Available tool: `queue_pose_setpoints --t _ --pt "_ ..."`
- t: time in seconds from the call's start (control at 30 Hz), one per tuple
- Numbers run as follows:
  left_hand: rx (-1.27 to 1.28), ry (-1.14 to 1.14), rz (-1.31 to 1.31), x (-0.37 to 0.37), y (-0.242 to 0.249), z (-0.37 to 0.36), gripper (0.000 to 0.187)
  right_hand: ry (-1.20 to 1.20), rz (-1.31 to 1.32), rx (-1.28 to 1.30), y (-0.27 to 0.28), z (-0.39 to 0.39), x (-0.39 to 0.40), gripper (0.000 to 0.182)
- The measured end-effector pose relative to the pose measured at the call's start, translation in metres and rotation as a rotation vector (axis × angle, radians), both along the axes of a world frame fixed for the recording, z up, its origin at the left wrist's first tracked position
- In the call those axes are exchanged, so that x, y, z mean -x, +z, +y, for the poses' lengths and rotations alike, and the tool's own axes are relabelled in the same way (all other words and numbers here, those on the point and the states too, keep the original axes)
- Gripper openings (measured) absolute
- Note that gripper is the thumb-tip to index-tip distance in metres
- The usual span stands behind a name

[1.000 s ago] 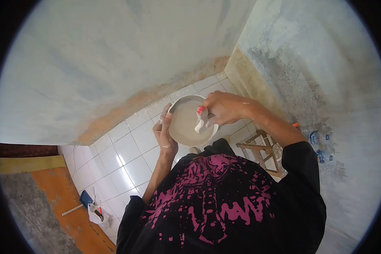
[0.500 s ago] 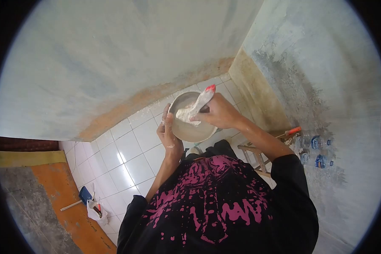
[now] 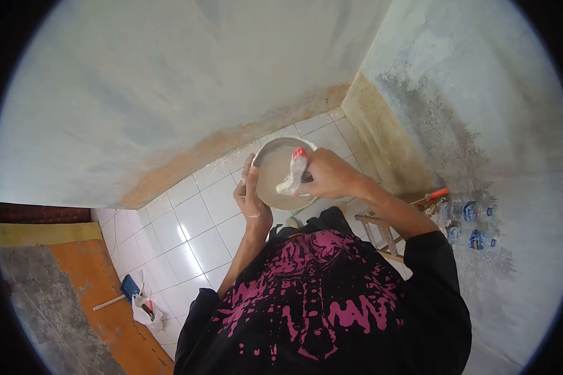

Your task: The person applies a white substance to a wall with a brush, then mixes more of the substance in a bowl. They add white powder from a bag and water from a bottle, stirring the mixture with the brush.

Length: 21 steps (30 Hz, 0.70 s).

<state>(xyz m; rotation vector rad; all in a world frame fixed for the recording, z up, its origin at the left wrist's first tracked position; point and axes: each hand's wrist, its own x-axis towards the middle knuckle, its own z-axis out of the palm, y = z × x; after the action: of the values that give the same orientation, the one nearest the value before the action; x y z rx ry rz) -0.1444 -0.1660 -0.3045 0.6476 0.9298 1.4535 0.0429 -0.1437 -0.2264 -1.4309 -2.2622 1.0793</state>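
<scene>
In front of my body, over the floor, is a round pale bowl [image 3: 275, 167] with greyish-white paste inside. My left hand [image 3: 251, 197] grips its left side, thumb at the rim and fingers round the outside. In my right hand [image 3: 325, 174] is a paste-coated hand tool [image 3: 298, 169] with a red-ended handle. The red end points up and away from me. The tool's lower end sits inside the bowl, smeared with paste, so its exact shape is hard to make out. White smears mark my left hand and wrist.
Plastered walls [image 3: 219, 81] meet in a corner ahead. White tiles [image 3: 209, 194] cover the floor. A wooden stool or ladder [image 3: 381, 234], an orange-handled tool [image 3: 436, 194] and several plastic bottles [image 3: 472, 212] are at the right. A white bag [image 3: 147, 311] and blue dustpan [image 3: 129, 286] lie lower left.
The tool has moved down and slightly left, with its handle now more upright. A white lump seen on it earlier no longer shows. My left hand still holds the bowl.
</scene>
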Motion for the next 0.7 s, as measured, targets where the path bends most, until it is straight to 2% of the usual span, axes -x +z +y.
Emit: queue_pose_setpoints --t 0.07,0.13,0.27,0.33,0.47,0.53,0.7 --pt "-0.003 -0.009 -0.007 -0.002 0.003 0.0 0.055 -0.022 0.082 0.011 -0.013 -0.002 0.008 0.028" --pt "-0.048 0.029 -0.002 -0.004 0.002 0.001 0.058 -0.113 0.283 -0.036 -0.019 -0.002 0.014 0.03" --pt "-0.021 0.003 0.007 -0.004 0.005 0.0 0.059 -0.174 0.228 -0.123 0.002 0.004 0.021 0.033" --pt "-0.025 0.025 0.025 -0.006 0.01 -0.001 0.059 -0.38 0.479 -0.027 -0.003 0.004 0.024 0.034" --pt "-0.031 0.045 -0.023 -0.006 0.009 0.002 0.06 -0.238 0.456 0.036 -0.008 -0.007 0.018 0.035" --pt "-0.042 0.03 0.059 -0.002 0.008 0.001 0.06 -0.072 0.324 0.073 -0.01 -0.009 0.003 0.034" --pt "-0.069 0.019 0.114 0.009 -0.008 0.007 0.055 -0.034 0.131 -0.054 0.012 0.001 -0.017 0.027"
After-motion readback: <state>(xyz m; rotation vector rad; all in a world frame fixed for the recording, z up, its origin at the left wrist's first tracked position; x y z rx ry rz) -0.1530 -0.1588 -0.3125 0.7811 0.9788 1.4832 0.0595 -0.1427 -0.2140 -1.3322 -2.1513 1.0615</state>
